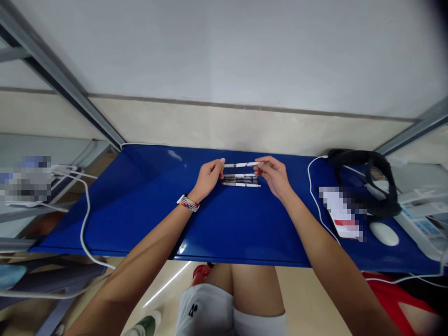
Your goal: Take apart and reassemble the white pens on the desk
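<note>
A white pen [241, 164] with dark marks is stretched level between my two hands, just above the blue table [241, 228]. My left hand [210, 177] pinches its left end between thumb and fingers. At the other end, my right hand [273, 175] grips it with the fingertips. Below it, several more pens [241, 180] lie side by side on the table, some dark and some white, roughly parallel to the held one. My fingers partly cover the ends of the upper ones. A colourful woven watch band [188, 202] circles my left wrist.
On the right are a phone [341, 212], a white mouse [384, 233], a black headset [366, 182] and a white cable [311, 182]. Another cable [86, 210] crosses the left side. A wall [224, 123] stands behind the table; metal posts flank it.
</note>
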`<state>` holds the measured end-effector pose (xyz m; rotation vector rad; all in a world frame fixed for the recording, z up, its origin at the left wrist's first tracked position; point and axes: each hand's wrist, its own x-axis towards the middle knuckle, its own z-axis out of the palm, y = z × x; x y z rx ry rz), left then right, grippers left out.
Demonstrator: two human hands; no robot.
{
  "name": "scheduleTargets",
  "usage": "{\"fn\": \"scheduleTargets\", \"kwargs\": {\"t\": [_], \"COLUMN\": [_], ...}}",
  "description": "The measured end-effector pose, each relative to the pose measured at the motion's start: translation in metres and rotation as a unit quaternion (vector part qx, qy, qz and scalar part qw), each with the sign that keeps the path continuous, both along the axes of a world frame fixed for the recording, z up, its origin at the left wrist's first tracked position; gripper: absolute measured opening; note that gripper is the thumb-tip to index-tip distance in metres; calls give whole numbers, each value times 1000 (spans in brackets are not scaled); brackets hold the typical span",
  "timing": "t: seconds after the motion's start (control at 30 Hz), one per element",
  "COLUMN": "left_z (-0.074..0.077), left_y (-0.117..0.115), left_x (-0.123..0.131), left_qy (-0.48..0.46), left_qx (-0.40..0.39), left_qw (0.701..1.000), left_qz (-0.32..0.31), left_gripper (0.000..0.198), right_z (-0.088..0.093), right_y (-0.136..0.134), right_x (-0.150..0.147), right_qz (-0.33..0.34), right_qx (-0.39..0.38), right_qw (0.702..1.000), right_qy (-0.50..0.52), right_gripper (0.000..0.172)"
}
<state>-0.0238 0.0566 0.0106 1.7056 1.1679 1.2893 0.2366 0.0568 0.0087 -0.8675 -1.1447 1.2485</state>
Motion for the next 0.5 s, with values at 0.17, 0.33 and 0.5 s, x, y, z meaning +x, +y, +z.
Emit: {"fn": "scheduleTargets", "kwargs": {"t": [0.17, 0.33, 0.5], "left_z": [-4, -6, -9], "left_y": [2, 4, 4], "left_x": [-2, 1, 3], "left_qy": [-2, -94, -131], "left_qx": [0, -30, -37], "left_qw": [1000, 993, 985], "left_qz": [11, -68, -107], "left_gripper": [70, 29, 20], "right_z": [1, 2, 9], "right_y": [-1, -1, -1], "right_x": [0, -3, -3], "right_qz": [6, -6, 62], "right_qx": [18, -39, -144], "right_qw": [1000, 999, 978], "right_qy": [-22, 23, 138], "right_gripper": [24, 19, 26]}}
